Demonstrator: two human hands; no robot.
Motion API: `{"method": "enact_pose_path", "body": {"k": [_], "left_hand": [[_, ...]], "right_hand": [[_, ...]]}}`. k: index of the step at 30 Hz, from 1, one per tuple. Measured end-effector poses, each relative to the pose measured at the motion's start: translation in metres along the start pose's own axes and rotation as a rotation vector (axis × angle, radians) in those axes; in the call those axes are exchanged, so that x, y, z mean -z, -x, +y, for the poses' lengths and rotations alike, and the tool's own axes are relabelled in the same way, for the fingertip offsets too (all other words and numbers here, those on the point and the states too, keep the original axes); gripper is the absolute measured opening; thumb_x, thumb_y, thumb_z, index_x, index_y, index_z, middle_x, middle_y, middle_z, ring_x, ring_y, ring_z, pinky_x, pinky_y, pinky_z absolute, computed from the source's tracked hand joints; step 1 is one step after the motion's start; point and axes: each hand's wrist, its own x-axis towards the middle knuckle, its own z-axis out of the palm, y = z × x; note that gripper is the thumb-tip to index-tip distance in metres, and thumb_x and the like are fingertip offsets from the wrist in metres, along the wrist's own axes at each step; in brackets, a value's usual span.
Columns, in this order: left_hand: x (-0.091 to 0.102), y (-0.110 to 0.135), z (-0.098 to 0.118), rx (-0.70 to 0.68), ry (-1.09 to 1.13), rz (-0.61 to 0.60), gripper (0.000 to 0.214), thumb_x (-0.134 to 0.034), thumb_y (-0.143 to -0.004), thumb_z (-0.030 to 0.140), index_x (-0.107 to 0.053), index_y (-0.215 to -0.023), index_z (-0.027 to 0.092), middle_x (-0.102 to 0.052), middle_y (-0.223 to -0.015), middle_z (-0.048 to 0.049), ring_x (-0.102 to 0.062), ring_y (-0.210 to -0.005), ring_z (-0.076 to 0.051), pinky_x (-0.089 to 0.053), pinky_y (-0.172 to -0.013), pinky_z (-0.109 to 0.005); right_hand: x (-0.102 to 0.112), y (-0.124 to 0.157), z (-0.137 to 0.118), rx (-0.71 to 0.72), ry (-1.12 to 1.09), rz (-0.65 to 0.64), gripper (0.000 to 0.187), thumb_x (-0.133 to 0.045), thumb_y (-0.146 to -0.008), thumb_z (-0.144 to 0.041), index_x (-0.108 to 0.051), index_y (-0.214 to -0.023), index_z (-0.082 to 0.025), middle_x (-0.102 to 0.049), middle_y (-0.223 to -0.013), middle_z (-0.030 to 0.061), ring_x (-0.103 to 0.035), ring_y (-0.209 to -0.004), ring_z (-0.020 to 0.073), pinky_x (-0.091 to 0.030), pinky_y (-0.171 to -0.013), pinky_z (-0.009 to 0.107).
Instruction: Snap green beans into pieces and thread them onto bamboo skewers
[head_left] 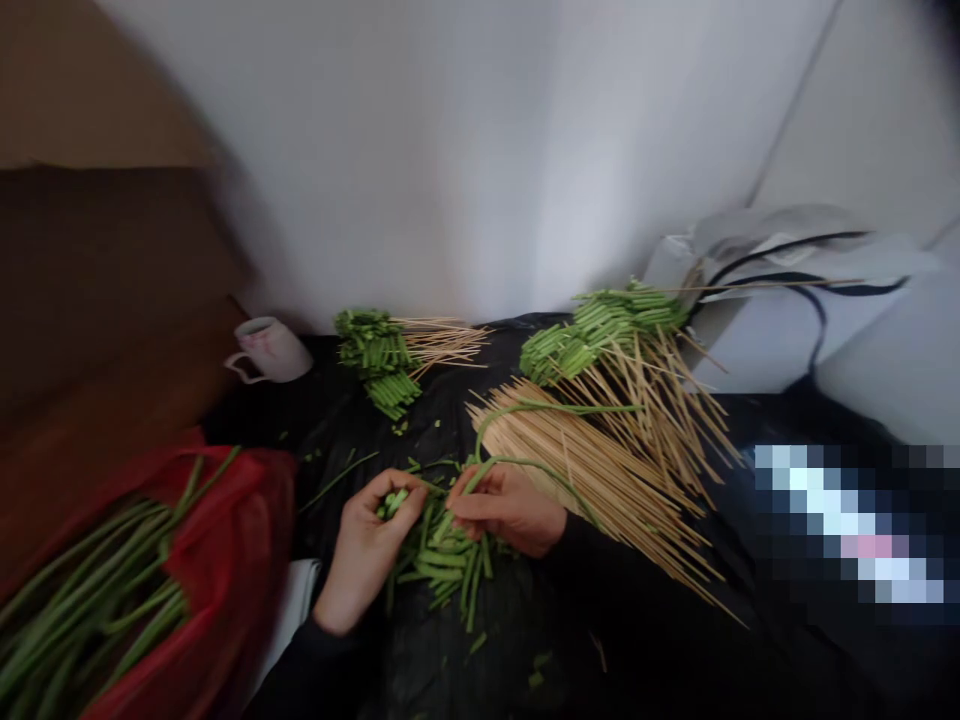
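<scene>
My left hand (369, 550) is closed around several short cut pieces of green bean (392, 502), their ends showing between thumb and fingers. Just to its right, my right hand (506, 508) pinches long green beans (551, 464) that curve up and away to the right over the sticks. The fingertips of both hands are close together, a small gap apart. Below them lies a loose heap of cut bean pieces (442, 565) on the black covering (465, 680).
A red bag (259, 520) of long beans stands at the left, with a white mug (274, 350) behind it. Bare wooden skewers (592, 480) lie at the right. Skewered bean pieces are stacked at the back left (375, 350) and back right (622, 320), near a white bag (780, 320).
</scene>
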Motion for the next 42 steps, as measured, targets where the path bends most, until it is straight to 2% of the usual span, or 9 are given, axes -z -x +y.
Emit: {"method": "enact_pose_path", "body": {"k": [8, 12, 16, 21, 24, 28, 32, 38, 42], "left_hand": [[-0.001, 0.003, 0.002, 0.017, 0.131, -0.296, 0.024, -0.068, -0.075, 0.037, -0.067, -0.069, 0.014, -0.063, -0.066, -0.0015, -0.053, -0.066, -0.014, -0.040, -0.066, -0.024], [0.002, 0.006, 0.008, 0.066, 0.173, -0.368, 0.027, -0.068, -0.077, 0.039, -0.067, -0.069, 0.013, -0.061, -0.066, -0.0014, -0.051, -0.065, -0.013, -0.039, -0.065, -0.023], [0.003, 0.008, 0.005, 0.182, 0.333, -0.454, 0.035, -0.058, -0.085, 0.046, -0.064, -0.075, 0.014, -0.039, -0.050, 0.0057, -0.031, -0.046, -0.007, -0.024, -0.047, -0.020], [0.000, 0.008, -0.001, 0.202, 0.479, -0.397, 0.037, -0.052, -0.089, 0.046, -0.060, -0.111, 0.016, -0.034, -0.052, 0.0080, -0.022, -0.044, -0.007, -0.014, -0.043, -0.021], [-0.002, 0.007, 0.000, 0.180, 0.402, -0.353, 0.036, -0.057, -0.085, 0.048, -0.064, -0.088, 0.013, -0.037, -0.051, 0.0069, -0.026, -0.045, -0.007, -0.020, -0.045, -0.021], [-0.005, 0.007, 0.005, 0.079, 0.262, -0.313, 0.034, -0.070, -0.073, 0.047, -0.064, -0.070, 0.013, -0.058, -0.065, -0.0004, -0.048, -0.062, -0.012, -0.038, -0.062, -0.024], [-0.010, 0.009, 0.006, 0.054, 0.219, -0.330, 0.031, -0.075, -0.068, 0.041, -0.062, -0.065, 0.014, -0.060, -0.063, -0.0007, -0.052, -0.064, -0.014, -0.040, -0.065, -0.026], [-0.010, 0.009, 0.004, -0.055, 0.101, -0.341, 0.022, -0.065, -0.081, 0.033, -0.065, -0.068, 0.014, -0.065, -0.069, -0.0024, -0.057, -0.069, -0.015, -0.042, -0.069, -0.025], [-0.007, 0.008, 0.009, -0.075, 0.028, -0.354, 0.022, -0.060, -0.084, 0.034, -0.069, -0.074, 0.016, -0.070, -0.078, -0.0046, -0.062, -0.075, -0.018, -0.045, -0.072, -0.025]], "right_hand": [[0.006, -0.001, 0.006, 0.143, 0.166, 0.052, 0.021, -0.077, -0.069, -0.036, -0.068, -0.075, -0.018, -0.061, -0.061, -0.0037, -0.051, -0.051, 0.0076, -0.039, -0.053, 0.022], [0.007, -0.001, 0.000, 0.114, 0.057, 0.137, 0.025, -0.078, -0.069, -0.039, -0.069, -0.078, -0.017, -0.063, -0.062, -0.0020, -0.052, -0.052, 0.0074, -0.039, -0.053, 0.021], [0.008, 0.000, -0.006, 0.101, -0.035, 0.184, 0.030, -0.078, -0.067, -0.043, -0.068, -0.072, -0.016, -0.061, -0.058, -0.0019, -0.050, -0.050, 0.0065, -0.037, -0.050, 0.020], [0.005, 0.001, -0.004, 0.071, 0.086, 0.183, 0.034, -0.076, -0.067, -0.047, -0.064, -0.069, -0.015, -0.059, -0.057, -0.0024, -0.049, -0.048, 0.0070, -0.036, -0.050, 0.022], [0.004, 0.002, 0.000, 0.081, 0.212, 0.177, 0.034, -0.074, -0.069, -0.049, -0.061, -0.066, -0.017, -0.058, -0.056, -0.0026, -0.048, -0.047, 0.0081, -0.036, -0.050, 0.024], [0.002, 0.003, 0.003, 0.115, 0.343, 0.173, 0.030, -0.072, -0.071, -0.045, -0.060, -0.064, -0.018, -0.057, -0.054, -0.0029, -0.049, -0.049, 0.0098, -0.037, -0.052, 0.026], [0.001, 0.004, 0.006, 0.117, 0.418, 0.208, 0.028, -0.072, -0.070, -0.043, -0.060, -0.064, -0.019, -0.056, -0.054, -0.0033, -0.048, -0.050, 0.0107, -0.036, -0.051, 0.026], [-0.001, 0.003, 0.005, 0.159, 0.490, 0.228, 0.024, -0.070, -0.074, -0.039, -0.059, -0.067, -0.019, -0.053, -0.058, -0.0043, -0.049, -0.056, 0.0107, -0.037, -0.054, 0.025], [-0.004, 0.001, 0.000, 0.160, 0.343, 0.205, 0.027, -0.072, -0.072, -0.041, -0.057, -0.070, -0.019, -0.055, -0.057, -0.0058, -0.050, -0.052, 0.0096, -0.039, -0.051, 0.024]]}}
